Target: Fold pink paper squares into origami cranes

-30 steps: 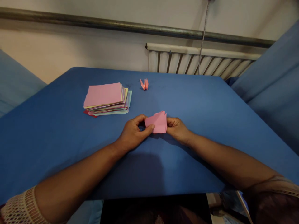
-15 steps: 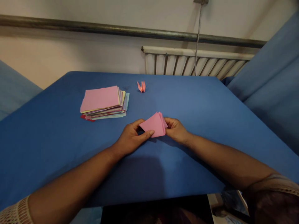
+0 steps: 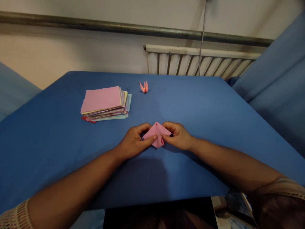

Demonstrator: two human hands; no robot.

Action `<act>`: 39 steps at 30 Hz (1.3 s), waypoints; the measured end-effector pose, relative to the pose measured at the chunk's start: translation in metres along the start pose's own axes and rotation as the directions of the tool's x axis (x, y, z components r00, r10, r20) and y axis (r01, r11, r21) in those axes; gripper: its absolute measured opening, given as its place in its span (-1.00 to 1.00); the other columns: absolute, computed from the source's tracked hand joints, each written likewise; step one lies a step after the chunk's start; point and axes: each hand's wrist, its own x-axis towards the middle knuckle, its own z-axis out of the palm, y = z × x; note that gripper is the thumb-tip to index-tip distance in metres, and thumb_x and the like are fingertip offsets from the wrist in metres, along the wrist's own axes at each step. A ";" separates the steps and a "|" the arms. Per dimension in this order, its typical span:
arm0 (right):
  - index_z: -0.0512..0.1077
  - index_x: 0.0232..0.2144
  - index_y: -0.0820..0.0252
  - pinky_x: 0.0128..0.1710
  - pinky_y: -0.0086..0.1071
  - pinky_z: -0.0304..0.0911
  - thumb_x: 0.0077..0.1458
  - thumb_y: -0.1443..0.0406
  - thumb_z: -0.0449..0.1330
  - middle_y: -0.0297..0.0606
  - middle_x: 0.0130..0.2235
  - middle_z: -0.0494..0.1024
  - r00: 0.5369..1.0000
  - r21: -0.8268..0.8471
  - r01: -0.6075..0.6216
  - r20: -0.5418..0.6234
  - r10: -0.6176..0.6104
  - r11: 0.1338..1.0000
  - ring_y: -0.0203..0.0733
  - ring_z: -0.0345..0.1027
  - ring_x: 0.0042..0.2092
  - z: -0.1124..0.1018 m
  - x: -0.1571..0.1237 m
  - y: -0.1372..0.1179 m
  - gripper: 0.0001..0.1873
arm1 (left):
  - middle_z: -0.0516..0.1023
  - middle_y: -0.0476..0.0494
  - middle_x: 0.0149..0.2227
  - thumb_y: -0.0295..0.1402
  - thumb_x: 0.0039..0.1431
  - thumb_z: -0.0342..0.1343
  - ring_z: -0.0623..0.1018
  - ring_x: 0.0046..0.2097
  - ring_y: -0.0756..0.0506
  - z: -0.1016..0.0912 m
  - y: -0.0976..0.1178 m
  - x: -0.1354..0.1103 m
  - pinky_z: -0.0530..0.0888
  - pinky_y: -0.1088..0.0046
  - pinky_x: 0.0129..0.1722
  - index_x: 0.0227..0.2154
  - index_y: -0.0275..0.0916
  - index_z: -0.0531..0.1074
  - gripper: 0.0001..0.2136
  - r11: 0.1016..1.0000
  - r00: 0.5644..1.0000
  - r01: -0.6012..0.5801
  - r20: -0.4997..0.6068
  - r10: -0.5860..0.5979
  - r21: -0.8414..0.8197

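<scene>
A folded sheet of pink origami paper (image 3: 156, 129) is held between both hands, just above the blue-covered table (image 3: 202, 108). Its shape is a diamond, with a crease down the middle and a loose, curled flap at the lower right. My left hand (image 3: 137, 138) grips the left side, thumb on the front face and fingers behind. On the right side, my right hand (image 3: 179, 136) pinches the paper, its thumb pressing near the centre crease. The fingertips behind the paper are hidden.
A thick stack of coloured paper (image 3: 102, 98) with a pink sheet on top lies at the left. Near the back edge stands a small pink-orange folded paper figure (image 3: 144, 87). Behind the table are a radiator (image 3: 176, 60) and a pipe (image 3: 107, 28); a blue curtain (image 3: 281, 79) hangs at right.
The pink paper has been turned and its layers spread, from a narrow folded wedge to a centred diamond. My right thumb has come onto its front face.
</scene>
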 end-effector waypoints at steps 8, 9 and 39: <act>0.44 -0.39 0.18 -0.38 -0.43 0.16 -0.01 0.24 0.27 -0.41 -0.42 0.38 0.998 0.099 -0.050 0.034 0.047 0.994 -0.35 0.20 -0.40 0.002 0.001 0.002 -0.86 | 0.34 0.06 -0.49 -0.18 0.13 0.15 0.31 -0.44 0.03 0.001 0.003 0.000 0.27 0.52 -0.44 -0.44 -0.26 0.42 -0.77 0.999 0.999 0.025 0.030 -0.024 -0.028; 0.44 -0.40 0.18 -0.37 -0.43 0.17 -0.03 0.24 0.29 -0.41 -0.41 0.39 0.997 0.118 -0.065 0.043 0.060 0.991 -0.34 0.21 -0.39 0.003 0.001 0.001 -0.85 | 0.35 0.05 -0.49 -0.17 0.12 0.15 0.30 -0.44 0.03 0.001 0.003 0.000 0.27 0.52 -0.44 -0.43 -0.26 0.42 -0.77 0.999 0.999 0.036 0.029 -0.035 -0.030; 0.57 -0.31 0.17 -0.27 -0.36 0.37 0.06 -0.01 0.27 -0.32 -0.35 0.55 0.987 0.205 -0.105 0.139 0.077 0.973 -0.27 0.39 -0.32 0.002 -0.001 -0.001 -0.62 | 0.31 0.08 -0.53 -0.20 0.07 0.14 0.28 -0.48 0.04 0.002 0.002 0.002 0.24 0.53 -0.48 -0.48 -0.24 0.37 -0.79 0.997 0.996 0.063 0.068 -0.060 -0.040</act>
